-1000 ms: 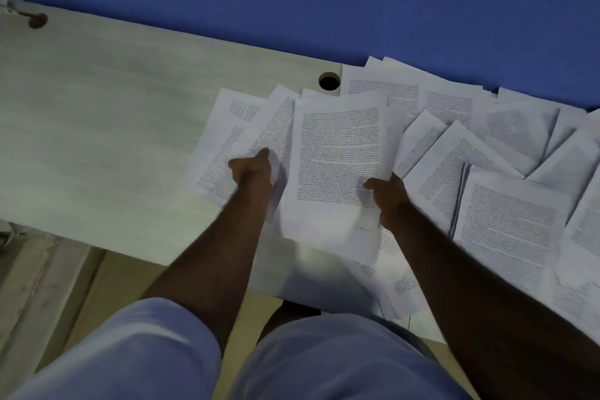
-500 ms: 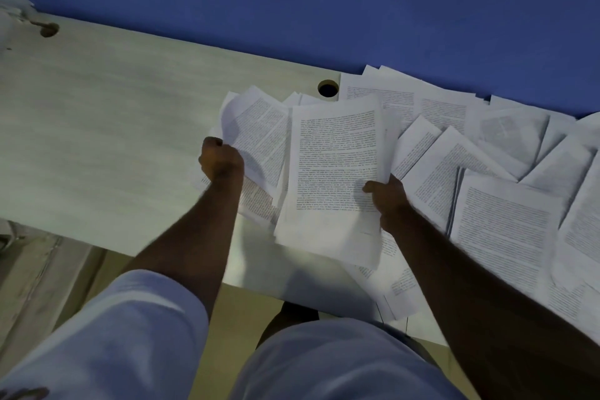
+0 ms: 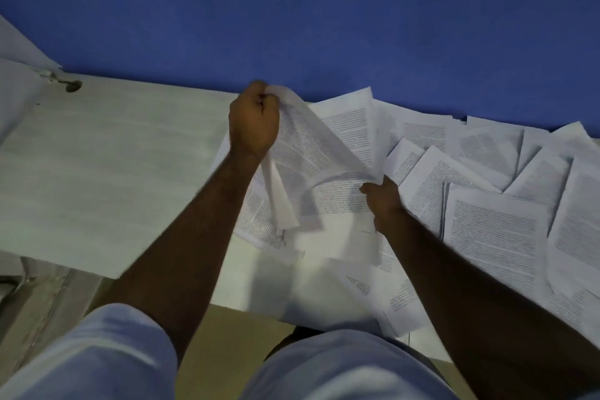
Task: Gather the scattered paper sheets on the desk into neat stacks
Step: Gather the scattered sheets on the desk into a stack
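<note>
My left hand is raised above the desk and grips a few printed sheets by their top corner; they hang and curl down toward the stack. My right hand holds the right edge of a stack of printed pages lying near the desk's front edge. Many more scattered sheets overlap one another across the right half of the desk, up to the blue wall.
The blue wall runs along the back of the desk. A cable hole sits at the desk's far left corner, with white paper beside it. My knees in light trousers are under the front edge.
My left hand has lifted the sheets from the left of the stack and swung them up and to the right, over the stack. My right hand has stayed on the stack's edge.
</note>
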